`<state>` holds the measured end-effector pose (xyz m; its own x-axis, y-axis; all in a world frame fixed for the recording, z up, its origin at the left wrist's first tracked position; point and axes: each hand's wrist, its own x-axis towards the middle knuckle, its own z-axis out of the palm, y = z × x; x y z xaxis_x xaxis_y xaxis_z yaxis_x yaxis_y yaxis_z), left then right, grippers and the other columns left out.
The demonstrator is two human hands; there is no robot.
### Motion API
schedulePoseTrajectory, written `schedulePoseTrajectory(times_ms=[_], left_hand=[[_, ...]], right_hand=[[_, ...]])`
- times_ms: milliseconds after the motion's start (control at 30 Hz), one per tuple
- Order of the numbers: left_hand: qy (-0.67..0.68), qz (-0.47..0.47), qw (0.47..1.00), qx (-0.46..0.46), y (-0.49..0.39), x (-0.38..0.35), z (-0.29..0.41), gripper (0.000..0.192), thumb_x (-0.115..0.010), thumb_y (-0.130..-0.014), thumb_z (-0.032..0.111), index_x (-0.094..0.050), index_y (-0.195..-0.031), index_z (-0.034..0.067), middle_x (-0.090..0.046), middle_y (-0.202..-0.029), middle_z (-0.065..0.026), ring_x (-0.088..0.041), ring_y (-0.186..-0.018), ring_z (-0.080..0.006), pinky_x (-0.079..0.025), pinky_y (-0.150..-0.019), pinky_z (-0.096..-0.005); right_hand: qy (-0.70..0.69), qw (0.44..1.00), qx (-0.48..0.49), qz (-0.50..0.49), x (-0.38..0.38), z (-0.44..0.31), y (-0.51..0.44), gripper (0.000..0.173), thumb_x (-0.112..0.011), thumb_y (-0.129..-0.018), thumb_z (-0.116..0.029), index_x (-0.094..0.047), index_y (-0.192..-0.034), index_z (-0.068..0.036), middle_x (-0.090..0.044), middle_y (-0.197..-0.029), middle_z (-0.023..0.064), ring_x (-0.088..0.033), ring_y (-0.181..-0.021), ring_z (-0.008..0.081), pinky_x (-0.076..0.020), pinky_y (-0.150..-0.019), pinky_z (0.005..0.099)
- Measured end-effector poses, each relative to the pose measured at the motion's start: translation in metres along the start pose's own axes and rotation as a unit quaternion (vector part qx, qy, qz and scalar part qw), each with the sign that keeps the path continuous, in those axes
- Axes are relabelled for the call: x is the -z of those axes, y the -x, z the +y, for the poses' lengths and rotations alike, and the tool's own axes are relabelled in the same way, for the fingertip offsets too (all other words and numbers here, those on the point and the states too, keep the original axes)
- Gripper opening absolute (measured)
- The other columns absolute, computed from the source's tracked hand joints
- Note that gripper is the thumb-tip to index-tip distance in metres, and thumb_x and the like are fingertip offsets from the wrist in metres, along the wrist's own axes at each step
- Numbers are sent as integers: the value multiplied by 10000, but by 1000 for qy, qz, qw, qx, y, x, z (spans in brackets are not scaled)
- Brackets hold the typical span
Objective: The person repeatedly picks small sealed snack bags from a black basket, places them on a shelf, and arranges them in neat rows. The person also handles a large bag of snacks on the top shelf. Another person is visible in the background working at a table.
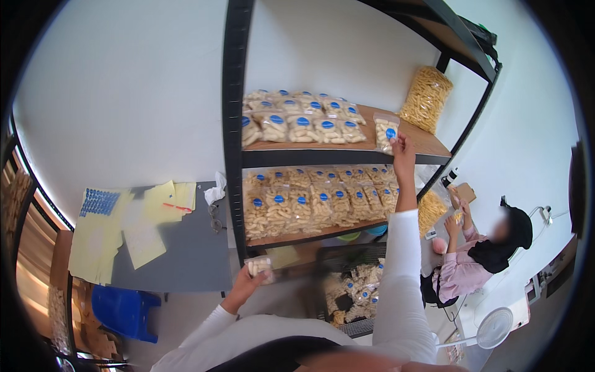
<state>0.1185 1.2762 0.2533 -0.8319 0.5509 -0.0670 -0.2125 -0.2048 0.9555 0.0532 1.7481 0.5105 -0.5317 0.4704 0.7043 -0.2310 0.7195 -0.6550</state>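
Note:
In my right hand (403,149) is a clear plastic pouch of pale snack sticks (384,131) with a round blue label, upright at the front edge of the upper wooden shelf (307,145). To its left, rows of similar labelled pouches (303,129) stand on that shelf. My left hand (246,287) grips another small pouch of pale sticks (259,267), low beside the black rack post (234,139). The lower shelf holds densely packed pouches of darker tan snacks (322,200) with blue labels.
A large bag of yellow snacks (426,100) leans at the upper shelf's right end. Below stands a black crate (358,329) of pouches. A grey table (186,251) carries label sheets (97,232); a blue stool (123,311) is under it. At right, a seated person (469,265) handles a small item near a fan (495,328).

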Motion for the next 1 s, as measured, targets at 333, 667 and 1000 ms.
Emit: schedulePoseTrajectory(times_ms=[333, 667, 1000], left_hand=[[-41, 144, 984, -92, 15, 128, -13, 310, -656, -945, 190, -572, -1199, 32, -653, -1024, -22, -609, -929, -97, -518, -816, -277], [-159, 220, 962, -12, 34, 216, -17, 426, -645, -938, 351, -594, -1188, 10, -699, -1033, -101, -664, -917, -158, -528, -817, -312], [-184, 201, 961, -34, 37, 214, -11, 416, -664, -910, 366, -631, -1140, 21, -713, -996, -131, -696, -886, -222, -532, -805, -346]], right_hand=[[261, 957, -44, -116, -25, 67, -65, 543, -387, -1032, -440, -610, -1251, 3, -639, -1205, 188, -581, -1135, 283, -418, -1007, 402], [94, 992, -41, 66, -23, 40, -33, 612, -399, -1030, -450, -542, -1308, 76, -572, -1319, 213, -537, -1214, 308, -384, -1041, 378], [151, 969, 49, 192, -66, -77, 100, 418, -462, -1030, -289, -588, -1259, 38, -599, -1232, 188, -570, -1135, 286, -413, -999, 374]])
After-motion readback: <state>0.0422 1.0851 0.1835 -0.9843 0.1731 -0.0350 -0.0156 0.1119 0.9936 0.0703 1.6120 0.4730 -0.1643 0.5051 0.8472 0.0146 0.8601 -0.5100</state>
